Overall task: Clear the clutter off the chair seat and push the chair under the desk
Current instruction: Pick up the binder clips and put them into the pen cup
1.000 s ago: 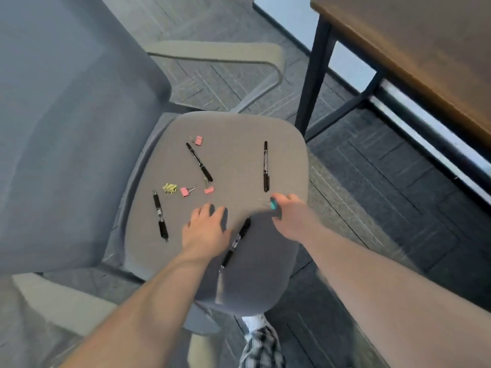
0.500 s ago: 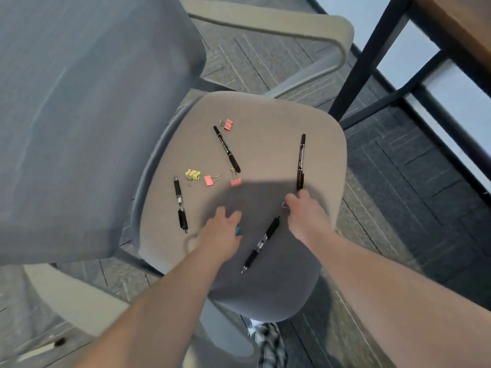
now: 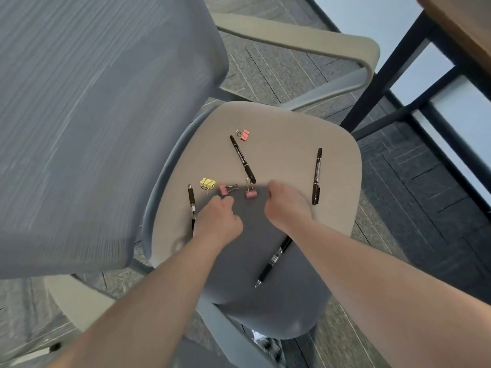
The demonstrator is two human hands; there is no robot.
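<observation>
The mesh backrest [image 3: 101, 123] of the office chair fills the left of the view and is cut off at the top and left edges. Its grey seat [image 3: 287, 134] lies near the black leg [image 3: 382, 75] of the wooden counter [image 3: 462, 25], of which only a corner shows at the upper right. Both forearms reach over the seat's near half. The left hand [image 3: 218, 221] is curled, knuckles up, its fingers folded under so I cannot tell what they hold, if anything; it covers the lower end of a black pen [image 3: 191, 201]. The right hand [image 3: 285, 204] is likewise curled, its fingers hidden. A second pen [image 3: 273, 261] runs under the right forearm. Two black markers [image 3: 243, 159] [image 3: 316, 176] lie farther back. Three pink binder clips [image 3: 244, 134] [image 3: 225, 189] [image 3: 251, 192] and a yellow one [image 3: 207, 184] rest on the seat.
</observation>
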